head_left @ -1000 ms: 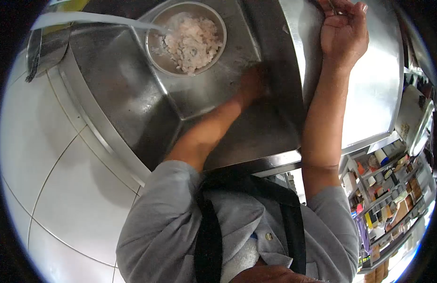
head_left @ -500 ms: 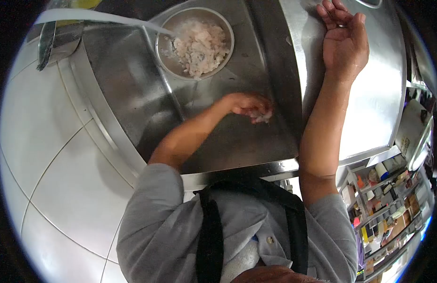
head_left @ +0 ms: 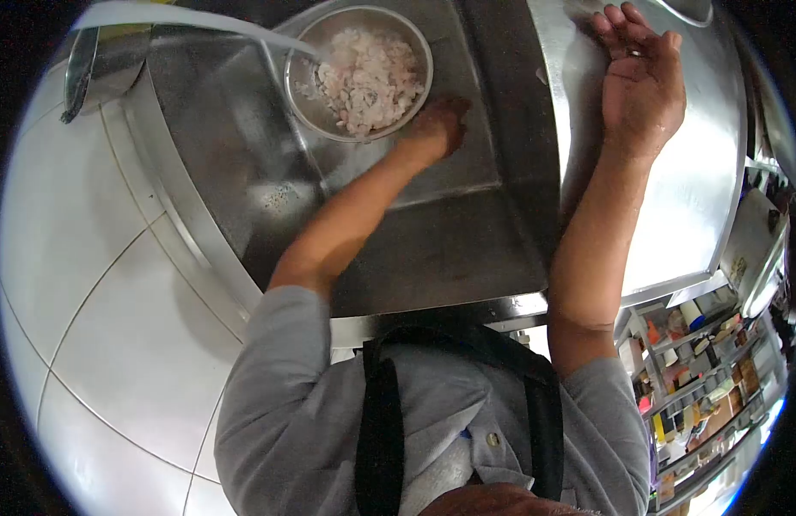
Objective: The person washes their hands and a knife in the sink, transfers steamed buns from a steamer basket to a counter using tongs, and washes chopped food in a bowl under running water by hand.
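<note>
1 metal bowl point(head_left: 312, 101) of pale, pinkish lumps point(head_left: 370, 82) sits in the sink point(head_left: 441, 249), and a pale spout or stream point(head_left: 183, 17), I cannot tell which, reaches over its rim. The left hand point(head_left: 441, 127) is in the sink just beside the bowl, too dark to tell whether it grips anything. The right hand point(head_left: 643, 90) is palm up by the metal counter point(head_left: 677, 198), loosely unfolded, its fingers slightly curled.
</note>
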A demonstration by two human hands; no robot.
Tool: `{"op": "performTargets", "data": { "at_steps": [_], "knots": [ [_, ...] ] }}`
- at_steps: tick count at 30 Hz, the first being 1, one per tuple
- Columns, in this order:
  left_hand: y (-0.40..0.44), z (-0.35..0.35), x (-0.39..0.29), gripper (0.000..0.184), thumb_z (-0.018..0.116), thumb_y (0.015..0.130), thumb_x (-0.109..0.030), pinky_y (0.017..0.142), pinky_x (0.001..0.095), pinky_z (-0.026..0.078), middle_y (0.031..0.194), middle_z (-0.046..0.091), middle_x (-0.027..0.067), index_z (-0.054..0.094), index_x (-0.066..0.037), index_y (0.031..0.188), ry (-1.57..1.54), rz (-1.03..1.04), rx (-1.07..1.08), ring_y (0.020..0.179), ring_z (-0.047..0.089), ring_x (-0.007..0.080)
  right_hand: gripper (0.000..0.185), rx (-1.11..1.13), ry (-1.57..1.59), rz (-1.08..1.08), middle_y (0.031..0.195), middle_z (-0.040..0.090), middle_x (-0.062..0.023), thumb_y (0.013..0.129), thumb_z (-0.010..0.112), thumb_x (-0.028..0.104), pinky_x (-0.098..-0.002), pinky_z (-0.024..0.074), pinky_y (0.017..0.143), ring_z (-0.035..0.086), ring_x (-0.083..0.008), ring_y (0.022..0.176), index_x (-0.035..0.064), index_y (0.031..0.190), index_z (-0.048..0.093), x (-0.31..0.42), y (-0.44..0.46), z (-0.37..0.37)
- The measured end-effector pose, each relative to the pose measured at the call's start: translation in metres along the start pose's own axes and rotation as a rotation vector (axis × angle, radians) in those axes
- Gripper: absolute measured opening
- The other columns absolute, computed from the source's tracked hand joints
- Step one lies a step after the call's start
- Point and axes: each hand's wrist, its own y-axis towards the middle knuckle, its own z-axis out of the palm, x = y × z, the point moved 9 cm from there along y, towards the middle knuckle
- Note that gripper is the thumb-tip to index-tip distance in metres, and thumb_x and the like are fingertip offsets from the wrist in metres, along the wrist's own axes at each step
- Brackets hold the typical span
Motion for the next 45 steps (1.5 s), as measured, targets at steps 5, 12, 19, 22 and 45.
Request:
{"op": "performTargets", "data": {
  "at_steps": [5, 12, 19, 22, 45],
  "knots": [
    [0.006, 0.08, 0.029, 0.041, 0.06, 0.079, -0.013, 0.099, 0.0413, 0.034, 0.117, 0.051, 0.0193, 0.051, -0.003, 0.117, 0.011, -0.001, 0.015, 0.117, 0.043, 0.0331, 0.041, 0.071, 0.06, 0.065, 0.107, 0.059, -0.0211, 0.095, 0.035, 0.027, -0.0461, 0.0387, 0.095, 0.055, -0.0327, 0.104, -0.003, 0.095, 0.062, -0.007, 0.012, -0.023],
    [-0.029, -0.083, 0.087, 0.062, 0.068, 0.073, -0.025, 0.102, 0.046, 0.031, 0.137, 0.026, 0.0223, 0.042, -0.015, 0.129, 0.144, -0.338, -0.305, 0.128, 0.025, 0.0393, 0.038, -0.031, -0.022, -0.026, 0.105, 0.059, -0.0198, 0.092, 0.041, 0.029, -0.0456, 0.0445, 0.083, 0.057, -0.0332, 0.097, -0.0028, 0.095, 0.061, 0.009, -0.001, -0.006],
    [0.036, -0.045, 0.229, 0.065, 0.069, 0.072, -0.025, 0.092, 0.0487, 0.041, 0.125, 0.047, 0.0192, 0.043, -0.017, 0.13, -0.288, -0.501, -0.046, 0.11, 0.051, 0.0323, 0.022, 0.326, -0.235, 0.07, 0.103, 0.059, -0.0209, 0.089, 0.048, 0.015, -0.0394, 0.0486, 0.075, 0.061, -0.0298, 0.085, -0.0031, 0.091, 0.059, -0.003, -0.046, 0.104],
    [0.015, -0.072, 0.247, 0.062, 0.066, 0.071, -0.018, 0.09, 0.0462, 0.044, 0.119, 0.054, 0.0155, 0.045, -0.015, 0.129, -0.933, -0.553, -0.11, 0.106, 0.054, 0.0307, 0.017, 0.279, -0.599, 0.569, 0.102, 0.061, -0.014, 0.085, 0.052, 0.012, -0.0322, 0.0484, 0.076, 0.061, -0.0242, 0.082, 0.0001, 0.094, 0.061, -0.098, -0.083, 0.114],
    [0.022, -0.13, 0.213, 0.056, 0.065, 0.072, -0.014, 0.089, 0.0392, 0.044, 0.121, 0.052, 0.0178, 0.048, -0.013, 0.126, -0.096, -0.349, -0.499, 0.106, 0.054, 0.0313, 0.06, 0.232, -0.824, 0.698, 0.126, 0.049, -0.0186, 0.083, 0.057, 0.041, -0.0368, 0.0381, 0.095, 0.049, -0.0315, 0.114, 0.0032, 0.128, 0.044, -0.332, -0.07, 0.055]
  ]
}}
